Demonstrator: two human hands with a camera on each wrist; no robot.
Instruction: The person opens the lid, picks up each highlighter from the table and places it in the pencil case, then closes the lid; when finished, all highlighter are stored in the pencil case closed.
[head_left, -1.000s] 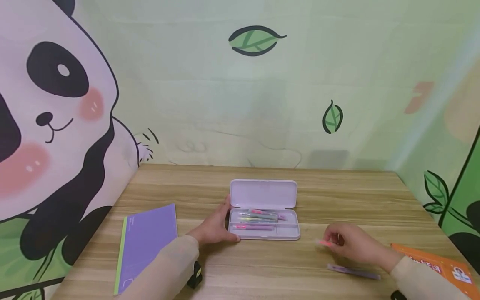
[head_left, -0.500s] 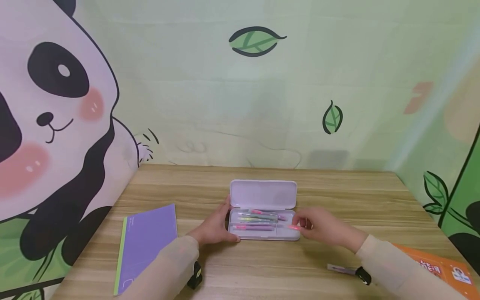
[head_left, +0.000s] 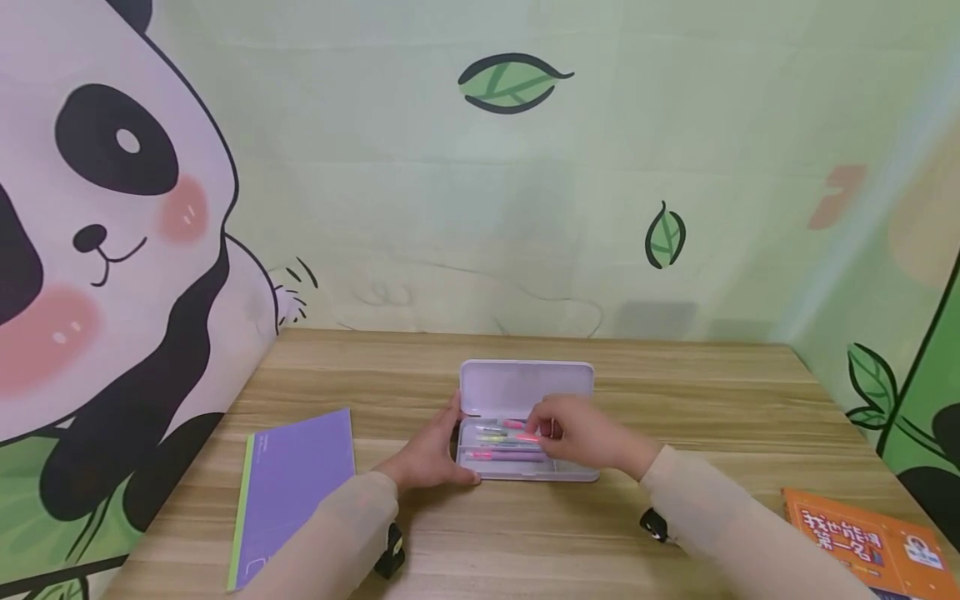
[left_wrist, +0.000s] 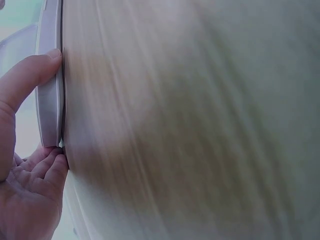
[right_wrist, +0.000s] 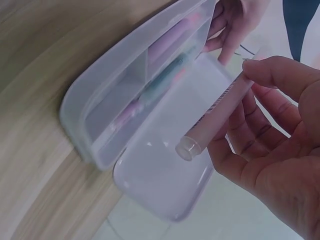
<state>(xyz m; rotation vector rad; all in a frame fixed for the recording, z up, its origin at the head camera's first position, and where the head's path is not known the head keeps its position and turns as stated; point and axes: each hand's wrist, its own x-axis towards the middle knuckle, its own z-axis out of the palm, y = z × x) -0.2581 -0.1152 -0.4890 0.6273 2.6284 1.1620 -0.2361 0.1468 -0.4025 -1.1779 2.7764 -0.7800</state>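
Observation:
A pale lilac pencil case [head_left: 525, 388] lies with its lid raised at the middle of the table. My left hand [head_left: 429, 450] grips its left end, the thumb [left_wrist: 42, 70] on the front side and the fingers [left_wrist: 50, 172] around the end. Over the tray my right hand [head_left: 581, 433] pinches a pen [right_wrist: 220, 107] with a pale pink, see-through barrel and dark print; its pink part shows in the head view. Inside the tray are several pens, among them a purple one [head_left: 517, 457] in the front compartment and a green one [right_wrist: 167, 72] behind the divider.
A purple notebook [head_left: 300, 487] with a green spine lies left of the left forearm. An orange book [head_left: 862, 533] lies at the right front. Behind the table hangs a panda-printed backdrop [head_left: 375, 208].
My right hand has carried the pen leftward from the right side of the table to above the pencil case. Its sleeve now hides the pen lying on the table. My left hand stays put.

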